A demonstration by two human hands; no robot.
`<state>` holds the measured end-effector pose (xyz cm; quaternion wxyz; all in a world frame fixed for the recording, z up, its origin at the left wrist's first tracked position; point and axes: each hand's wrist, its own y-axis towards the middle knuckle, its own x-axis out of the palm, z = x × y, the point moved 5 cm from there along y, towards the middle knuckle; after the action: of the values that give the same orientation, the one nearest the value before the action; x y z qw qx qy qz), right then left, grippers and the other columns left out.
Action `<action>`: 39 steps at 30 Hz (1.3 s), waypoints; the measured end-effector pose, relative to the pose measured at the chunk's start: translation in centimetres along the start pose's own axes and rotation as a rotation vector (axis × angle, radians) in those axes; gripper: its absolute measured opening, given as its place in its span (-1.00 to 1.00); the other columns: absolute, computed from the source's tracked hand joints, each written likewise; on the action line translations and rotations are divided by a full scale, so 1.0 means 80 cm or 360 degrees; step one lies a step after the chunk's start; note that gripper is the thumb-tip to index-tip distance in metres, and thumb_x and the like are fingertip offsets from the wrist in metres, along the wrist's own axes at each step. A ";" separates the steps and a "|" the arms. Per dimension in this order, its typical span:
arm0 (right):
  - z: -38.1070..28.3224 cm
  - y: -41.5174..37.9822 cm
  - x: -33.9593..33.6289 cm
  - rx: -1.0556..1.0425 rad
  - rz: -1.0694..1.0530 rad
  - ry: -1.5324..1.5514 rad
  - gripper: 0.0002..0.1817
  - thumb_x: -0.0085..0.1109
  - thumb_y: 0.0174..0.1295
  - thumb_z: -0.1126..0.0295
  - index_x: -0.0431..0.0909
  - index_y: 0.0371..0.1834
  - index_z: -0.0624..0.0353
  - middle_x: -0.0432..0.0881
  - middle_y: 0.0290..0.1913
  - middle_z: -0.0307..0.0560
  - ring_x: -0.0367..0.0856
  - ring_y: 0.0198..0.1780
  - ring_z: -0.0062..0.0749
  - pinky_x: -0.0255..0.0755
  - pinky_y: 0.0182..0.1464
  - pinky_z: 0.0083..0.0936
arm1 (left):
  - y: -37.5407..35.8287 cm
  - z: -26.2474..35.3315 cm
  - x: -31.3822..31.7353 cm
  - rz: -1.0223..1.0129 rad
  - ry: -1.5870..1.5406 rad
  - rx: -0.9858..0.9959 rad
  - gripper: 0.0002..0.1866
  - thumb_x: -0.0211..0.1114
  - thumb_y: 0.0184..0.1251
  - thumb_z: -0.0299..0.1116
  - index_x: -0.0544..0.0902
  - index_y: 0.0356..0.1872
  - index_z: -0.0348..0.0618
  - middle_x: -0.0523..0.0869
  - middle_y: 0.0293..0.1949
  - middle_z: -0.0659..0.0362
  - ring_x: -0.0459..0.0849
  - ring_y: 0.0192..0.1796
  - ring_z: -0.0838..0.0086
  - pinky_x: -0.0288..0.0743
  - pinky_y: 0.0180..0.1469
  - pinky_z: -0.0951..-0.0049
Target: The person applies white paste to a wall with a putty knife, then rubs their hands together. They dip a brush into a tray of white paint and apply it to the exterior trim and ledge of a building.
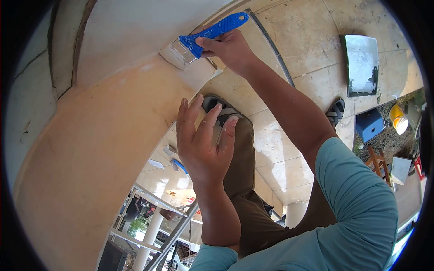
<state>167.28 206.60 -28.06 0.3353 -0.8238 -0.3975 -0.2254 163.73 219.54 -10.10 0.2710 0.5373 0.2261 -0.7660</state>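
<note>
One-handed, grips a white-flecked blue scraper (209,35) with patterned handle (229,25) in right hand (231,49), holding left hand (204,147) loosely spread.

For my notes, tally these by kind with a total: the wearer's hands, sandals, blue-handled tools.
Hands: 2 (left hand, right hand)
Sandals: 2 (one near the left hand in view, one farther right)
Blue-handled tools: 2 (scraper in the right hand, apparent tool on the floor)
Total: 6
</note>
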 end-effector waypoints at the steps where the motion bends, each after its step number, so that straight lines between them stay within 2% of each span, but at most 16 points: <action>1: 0.004 0.007 -0.007 -0.0004 -0.0002 0.0003 -0.73 0.28 0.26 0.44 0.61 -0.03 0.34 0.72 -0.13 -0.01 0.72 -0.11 -0.37 0.66 -0.03 -0.40 | 0.001 0.002 -0.001 0.0042 -0.0090 0.0026 -0.67 0.48 0.14 -0.19 0.74 -0.13 -0.13 0.65 0.12 0.04 0.49 0.29 -0.05 0.43 0.21 0.02; 4: 0.044 0.042 -0.061 0.0069 0.0160 0.0178 -0.72 0.29 0.25 0.42 0.62 -0.01 0.30 0.72 -0.14 -0.04 0.72 -0.13 -0.38 0.66 -0.04 -0.44 | 0.008 0.019 -0.005 -0.0030 0.0055 0.0061 -0.67 0.44 0.16 -0.08 0.76 -0.14 -0.04 0.65 0.12 0.08 0.42 0.36 -0.03 0.17 0.34 -0.20; 6: 0.066 0.048 -0.090 0.0205 0.0382 -0.0660 -0.69 0.33 0.20 0.30 0.65 -0.17 0.39 0.75 -0.28 -0.02 0.72 -0.24 -0.44 0.60 -0.18 -0.52 | 0.009 0.021 0.000 -0.0151 0.0280 0.0057 -0.66 0.41 0.17 -0.02 0.77 -0.14 0.01 0.65 0.13 0.11 0.38 0.39 -0.01 -0.01 0.40 -0.32; 8: 0.063 0.042 -0.069 0.0105 0.0294 -0.0733 -0.67 0.33 0.19 0.28 0.65 -0.19 0.40 0.75 -0.31 -0.04 0.72 -0.26 -0.47 0.59 -0.21 -0.53 | 0.005 0.013 0.011 -0.0239 0.0304 0.0046 -0.66 0.37 0.19 0.07 0.79 -0.20 0.09 0.67 0.10 0.20 0.34 0.43 0.07 -0.38 0.42 -0.41; 9: 0.055 0.033 -0.046 0.0007 0.0206 -0.0795 -0.64 0.33 0.19 0.25 0.66 -0.20 0.40 0.75 -0.35 -0.05 0.72 -0.28 -0.50 0.57 -0.24 -0.54 | 0.006 0.015 0.011 -0.0242 0.0302 0.0048 -0.66 0.37 0.19 0.07 0.79 -0.20 0.09 0.67 0.10 0.20 0.34 0.43 0.07 -0.38 0.42 -0.41; 10: 0.035 0.019 -0.020 -0.0119 0.0120 -0.0358 -0.66 0.33 0.19 0.26 0.67 -0.13 0.33 0.75 -0.34 -0.04 0.73 -0.27 -0.47 0.58 -0.25 -0.53 | 0.007 0.017 0.010 -0.0285 0.0287 0.0048 -0.68 0.37 0.19 0.06 0.79 -0.24 0.09 0.69 0.07 0.25 0.37 0.41 0.11 -0.40 0.43 -0.39; 14: 0.013 0.012 -0.021 -0.0100 0.0048 0.0106 -0.69 0.33 0.18 0.25 0.70 -0.09 0.19 0.75 -0.31 -0.04 0.72 -0.28 -0.47 0.56 -0.29 -0.52 | 0.006 0.015 0.013 -0.0422 0.0334 -0.0021 -0.69 0.34 0.21 0.09 0.80 -0.33 0.12 0.74 -0.03 0.35 0.45 0.35 0.23 -0.47 0.46 -0.33; 17: 0.041 0.038 -0.069 -0.0002 0.0333 -0.0233 -0.73 0.31 0.22 0.29 0.70 -0.08 0.17 0.75 -0.26 -0.03 0.72 -0.25 -0.42 0.58 -0.25 -0.52 | 0.005 0.016 0.016 -0.0487 0.0393 0.0003 -0.69 0.33 0.21 0.06 0.77 -0.31 0.07 0.75 -0.08 0.32 0.48 0.32 0.20 -0.44 0.44 -0.38; 19: 0.040 0.033 -0.059 0.0169 0.0307 -0.1216 -0.74 0.28 0.26 0.35 0.67 -0.09 0.29 0.74 -0.21 -0.02 0.72 -0.23 -0.40 0.63 -0.17 -0.52 | 0.003 0.015 0.017 -0.0525 0.0400 -0.0017 -0.68 0.32 0.22 0.07 0.77 -0.32 0.07 0.75 -0.09 0.34 0.50 0.30 0.20 -0.44 0.45 -0.37; 23: -0.028 0.001 0.020 -0.0007 0.0092 -0.1061 -0.75 0.26 0.27 0.40 0.66 -0.09 0.35 0.74 -0.21 -0.03 0.72 -0.22 -0.39 0.64 -0.08 -0.51 | 0.003 0.012 0.018 -0.0637 0.0434 -0.0074 -0.66 0.30 0.23 0.09 0.79 -0.35 0.06 0.76 -0.14 0.39 0.54 0.25 0.22 -0.46 0.46 -0.32; 25: -0.041 0.004 0.027 -0.0079 -0.0143 -0.0088 -0.74 0.27 0.25 0.39 0.66 -0.08 0.32 0.74 -0.22 -0.04 0.71 -0.22 -0.42 0.63 -0.08 -0.51 | 0.003 0.011 0.019 -0.0630 0.0459 -0.0075 -0.63 0.29 0.22 0.14 0.78 -0.36 0.09 0.76 -0.16 0.38 0.55 0.23 0.24 -0.46 0.47 -0.31; 26: -0.050 0.003 0.022 -0.0058 -0.0183 -0.0076 -0.73 0.25 0.27 0.45 0.62 0.01 0.29 0.72 -0.15 -0.05 0.72 -0.13 -0.38 0.64 -0.01 -0.43 | 0.003 0.012 0.019 -0.0624 0.0477 -0.0067 -0.61 0.28 0.22 0.18 0.77 -0.37 0.11 0.77 -0.17 0.36 0.56 0.22 0.26 -0.45 0.48 -0.30; 30: -0.014 0.028 -0.034 -0.0019 0.0015 -0.0079 -0.72 0.24 0.27 0.45 0.61 0.03 0.30 0.72 -0.14 -0.03 0.72 -0.12 -0.35 0.65 0.00 -0.41 | 0.005 0.015 0.017 -0.0614 0.0460 -0.0086 -0.61 0.27 0.22 0.19 0.77 -0.39 0.11 0.77 -0.19 0.36 0.56 0.22 0.25 -0.44 0.47 -0.31; 33: 0.012 0.038 -0.053 -0.0049 0.0297 -0.0470 -0.75 0.31 0.22 0.32 0.70 -0.13 0.25 0.75 -0.27 -0.06 0.72 -0.24 -0.43 0.59 -0.14 -0.49 | 0.005 0.015 0.017 -0.0630 0.0448 -0.0100 -0.60 0.26 0.23 0.19 0.76 -0.40 0.11 0.77 -0.21 0.36 0.56 0.21 0.25 -0.43 0.47 -0.32; 35: 0.014 0.030 -0.037 0.0113 0.0345 -0.1371 -0.75 0.30 0.20 0.26 0.72 -0.13 0.13 0.75 -0.28 -0.03 0.72 -0.27 -0.35 0.55 -0.17 -0.43 | 0.002 0.012 0.018 -0.0613 0.0447 -0.0064 -0.59 0.26 0.23 0.20 0.76 -0.42 0.11 0.78 -0.23 0.35 0.57 0.20 0.24 -0.43 0.47 -0.32; 39: 0.020 0.032 -0.015 -0.0182 0.0239 -0.0991 -0.75 0.32 0.17 0.18 0.75 -0.19 0.07 0.74 -0.38 -0.05 0.70 -0.33 -0.28 0.53 -0.21 -0.35 | 0.002 0.013 0.016 -0.0617 0.0423 -0.0084 -0.59 0.26 0.23 0.20 0.75 -0.45 0.10 0.78 -0.24 0.34 0.58 0.19 0.24 -0.43 0.47 -0.31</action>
<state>168.82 205.99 -30.86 0.1666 -0.8977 -0.4058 0.0408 162.80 218.54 -10.97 0.1007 0.5727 0.3786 -0.7201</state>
